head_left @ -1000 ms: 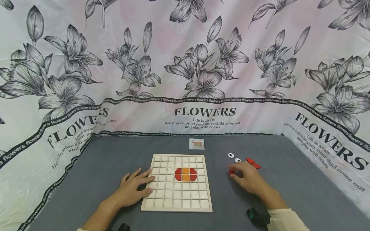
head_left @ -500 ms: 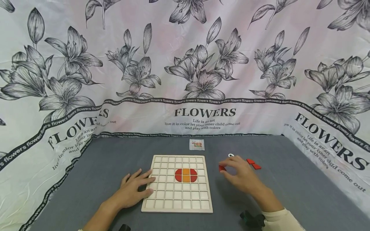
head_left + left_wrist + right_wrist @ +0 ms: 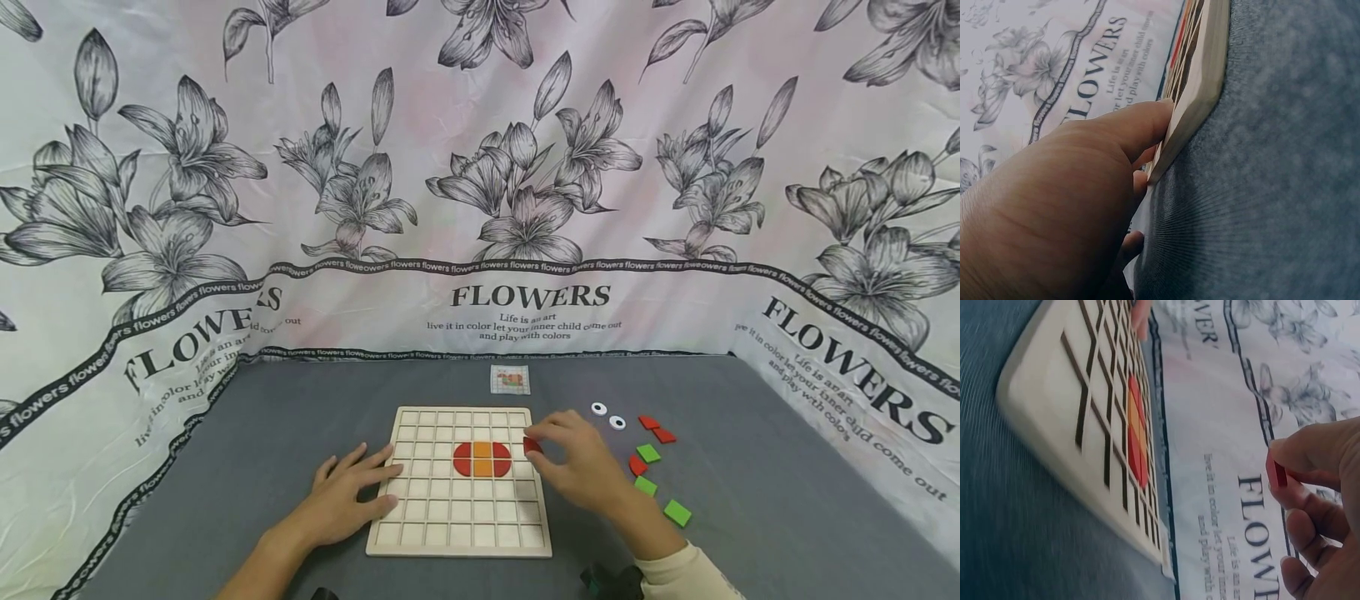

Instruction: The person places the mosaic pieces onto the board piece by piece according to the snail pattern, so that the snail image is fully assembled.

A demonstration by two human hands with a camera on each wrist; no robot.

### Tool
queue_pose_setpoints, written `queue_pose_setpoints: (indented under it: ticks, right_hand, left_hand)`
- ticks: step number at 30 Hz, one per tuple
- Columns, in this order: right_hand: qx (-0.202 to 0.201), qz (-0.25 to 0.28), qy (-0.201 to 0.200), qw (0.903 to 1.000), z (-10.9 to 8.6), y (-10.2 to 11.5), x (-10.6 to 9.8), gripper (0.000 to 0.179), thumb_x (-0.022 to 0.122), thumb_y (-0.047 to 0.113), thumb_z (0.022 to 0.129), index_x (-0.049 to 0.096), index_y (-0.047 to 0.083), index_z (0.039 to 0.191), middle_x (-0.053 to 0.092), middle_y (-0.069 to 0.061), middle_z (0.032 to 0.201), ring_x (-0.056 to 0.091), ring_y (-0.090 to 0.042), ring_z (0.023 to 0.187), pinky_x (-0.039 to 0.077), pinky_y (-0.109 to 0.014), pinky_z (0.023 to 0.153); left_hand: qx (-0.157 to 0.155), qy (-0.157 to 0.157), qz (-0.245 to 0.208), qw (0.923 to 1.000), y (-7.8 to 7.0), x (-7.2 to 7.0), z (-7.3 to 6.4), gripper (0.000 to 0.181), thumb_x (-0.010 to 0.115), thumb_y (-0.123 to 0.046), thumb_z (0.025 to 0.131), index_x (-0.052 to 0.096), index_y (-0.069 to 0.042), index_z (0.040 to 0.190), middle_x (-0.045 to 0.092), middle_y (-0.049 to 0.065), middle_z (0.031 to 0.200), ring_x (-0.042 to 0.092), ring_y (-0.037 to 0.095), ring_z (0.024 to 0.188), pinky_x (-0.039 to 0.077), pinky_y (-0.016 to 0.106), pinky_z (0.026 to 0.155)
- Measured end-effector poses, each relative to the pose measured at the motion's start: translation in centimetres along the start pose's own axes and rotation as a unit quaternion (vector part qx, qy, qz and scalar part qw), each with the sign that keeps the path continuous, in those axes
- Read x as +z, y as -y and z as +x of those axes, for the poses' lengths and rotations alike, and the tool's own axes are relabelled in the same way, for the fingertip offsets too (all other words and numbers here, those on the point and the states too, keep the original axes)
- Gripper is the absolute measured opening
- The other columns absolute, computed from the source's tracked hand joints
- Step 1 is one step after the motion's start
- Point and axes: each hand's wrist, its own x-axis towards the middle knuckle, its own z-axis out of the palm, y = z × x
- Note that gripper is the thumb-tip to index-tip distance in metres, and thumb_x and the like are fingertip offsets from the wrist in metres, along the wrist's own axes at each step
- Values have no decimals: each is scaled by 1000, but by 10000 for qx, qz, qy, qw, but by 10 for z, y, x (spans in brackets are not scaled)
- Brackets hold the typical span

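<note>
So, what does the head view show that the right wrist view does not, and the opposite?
Only the head view shows two eye pieces, green tiles and loose red tiles. Only the right wrist view shows the curled lower fingers of the right hand. Both share the board, the pinched red piece, part of the left hand and the flowered cloth.

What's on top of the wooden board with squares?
Four red pieces and two orange pieces sit together in squares of the board. The left hand touches its left edge; what lies under the hand and pieces is covered.
</note>
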Motion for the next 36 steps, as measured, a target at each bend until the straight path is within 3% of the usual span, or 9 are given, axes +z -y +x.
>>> queue_pose_setpoints:
  ticks: [14,20,30,36]
  right_hand:
    - [593,-4,278,9979,-1,15,29,20,79,3,76,75,7,95,63,5,89,52,-12,83,47,-32,69]
    - [296,13,309,9991,-7,9,39,19,79,2,73,75,6,92,63,4,85,53,-13,81,48,-31,67]
    - [366,-146,1126,9929,-14,5,48,13,76,6,78,75,7,91,63,5,83,51,-12,79,47,-32,70]
    - [366,-245,1210,9917,-14,7,49,15,77,7,78,76,8,92,62,7,81,50,-10,78,46,-33,69]
  left_hand:
    - [-12,14,54,10000,3,5,0,50,65,-43,92,61,-19,135,36,3,152,17,41,141,-2,68,103]
    - [-17,-9,33,10000,3,5,0,51,64,-45,92,61,-18,135,36,3,152,17,41,141,-2,68,103]
    - [8,-41,-5,10000,2,2,0,51,63,-46,92,60,-19,135,36,4,152,17,41,141,-3,68,103]
    - [13,-35,29,10000,0,0,0,52,63,-46,92,60,-19,136,36,3,152,16,40,141,-3,68,104]
